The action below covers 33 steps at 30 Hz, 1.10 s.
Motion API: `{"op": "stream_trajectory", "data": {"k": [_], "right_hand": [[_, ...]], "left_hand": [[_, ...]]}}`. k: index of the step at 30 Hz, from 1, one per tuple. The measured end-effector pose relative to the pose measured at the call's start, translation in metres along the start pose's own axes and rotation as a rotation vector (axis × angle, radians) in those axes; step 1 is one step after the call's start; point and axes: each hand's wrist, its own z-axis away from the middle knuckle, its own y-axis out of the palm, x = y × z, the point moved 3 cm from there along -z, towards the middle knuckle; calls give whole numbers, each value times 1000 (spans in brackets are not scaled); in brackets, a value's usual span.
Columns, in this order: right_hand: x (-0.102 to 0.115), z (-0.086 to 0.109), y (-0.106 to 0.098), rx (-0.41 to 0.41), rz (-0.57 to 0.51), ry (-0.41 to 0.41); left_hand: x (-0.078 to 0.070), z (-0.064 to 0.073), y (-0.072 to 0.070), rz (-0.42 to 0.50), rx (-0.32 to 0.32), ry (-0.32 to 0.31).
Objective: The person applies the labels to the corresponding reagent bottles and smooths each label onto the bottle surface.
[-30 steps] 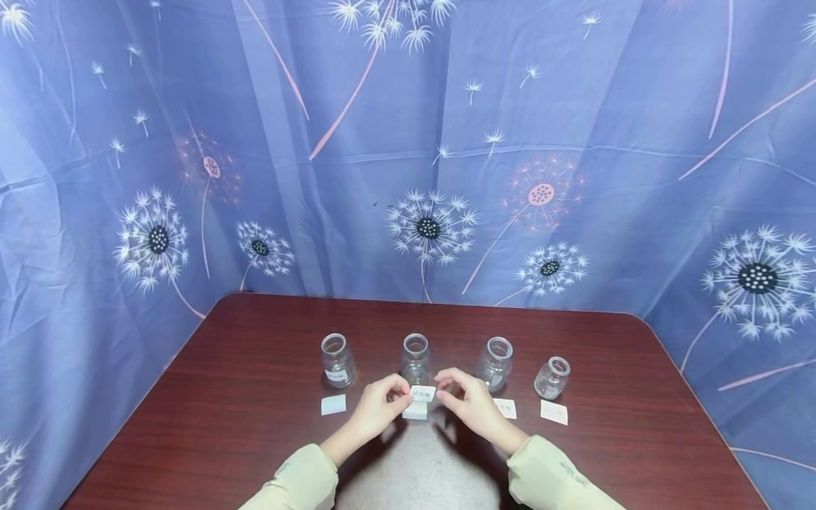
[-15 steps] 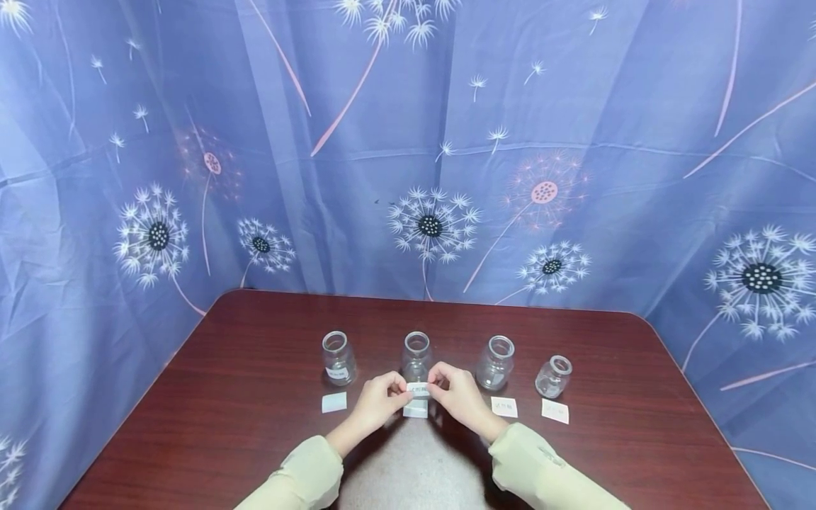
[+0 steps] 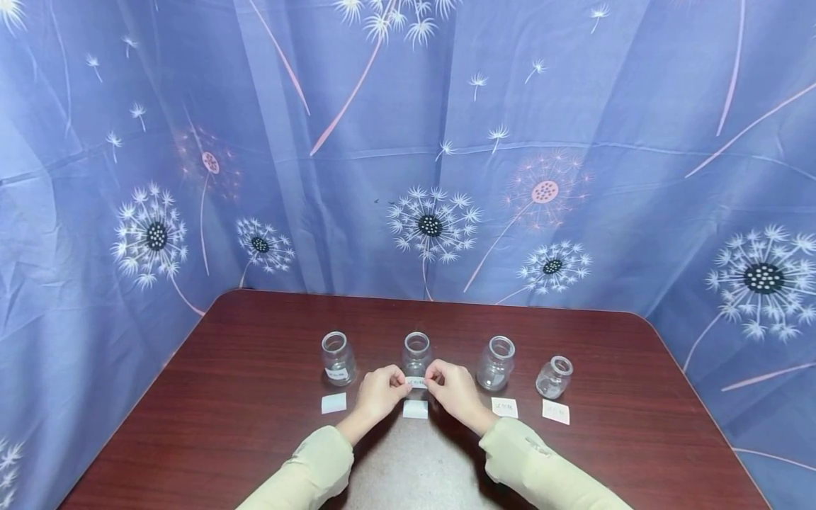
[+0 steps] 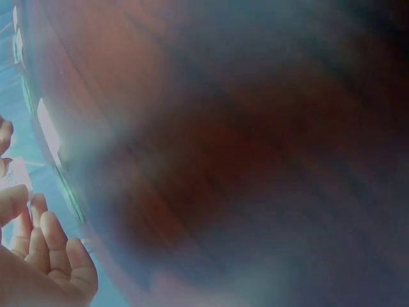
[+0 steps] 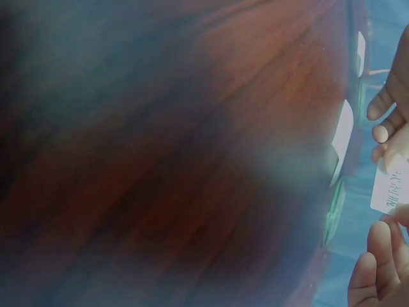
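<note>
A small white label [image 3: 416,382] with dark printed characters is stretched between both hands, in front of the second glass jar from the left [image 3: 417,350]. My left hand [image 3: 380,392] pinches its left end between thumb and index finger. At the opposite end, the right hand [image 3: 455,391] pinches it the same way. In the right wrist view the label [image 5: 388,190] shows its print. Whether it touches the jar cannot be told. Below it on the table lies a white slip of paper [image 3: 416,409].
A labelled glass jar [image 3: 337,359] stands at left; another jar [image 3: 495,363] and a smaller one [image 3: 554,377] stand at right. Paper slips lie before them: one at left [image 3: 333,403], two printed ones [image 3: 504,407] [image 3: 556,411] at right. A blue curtain [image 3: 357,177] hangs behind the brown table [image 3: 255,354].
The right hand has moved left and now pinches the label's free right end. Both hands have shifted slightly forward, bringing the label up against or close to the jar's front.
</note>
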Motion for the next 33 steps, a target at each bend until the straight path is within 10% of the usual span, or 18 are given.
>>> {"op": "stream_trajectory", "data": {"k": [33], "right_hand": [[-6, 0, -2, -113, 30, 39]], "left_hand": [[-1, -11, 1, -48, -69, -109]]}}
